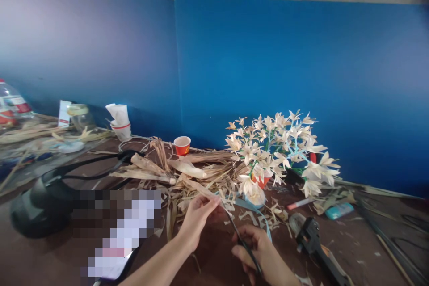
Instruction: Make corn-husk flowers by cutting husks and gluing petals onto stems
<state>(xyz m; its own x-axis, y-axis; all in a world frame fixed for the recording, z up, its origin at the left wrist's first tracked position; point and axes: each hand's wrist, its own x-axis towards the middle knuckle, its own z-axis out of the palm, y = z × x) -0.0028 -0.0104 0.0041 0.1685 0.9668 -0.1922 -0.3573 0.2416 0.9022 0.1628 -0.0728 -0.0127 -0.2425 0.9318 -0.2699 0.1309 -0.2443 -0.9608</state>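
My left hand (200, 213) is closed with thumb and fingertips pinched on a pale dry husk strip (201, 189), in the middle of the brown table. To its right and nearer to me, my right hand (254, 250) is wrapped round a thin dark tool (241, 240), which looks like scissors or tweezers. The tool's slim tip points up and left, close to the left fingertips. Behind my hands lies a pile of dry husks (187, 169). White husk flowers (278, 143) on green stems stand in a red cup at the back right.
A black glue gun (313, 239) lies right of my right hand, with a turquoise object (339, 210) beyond it. A red paper cup (182, 145) stands by the blue partition (234, 71). A black bag-like object (43, 208) and a blurred-out phone (124, 237) are at left.
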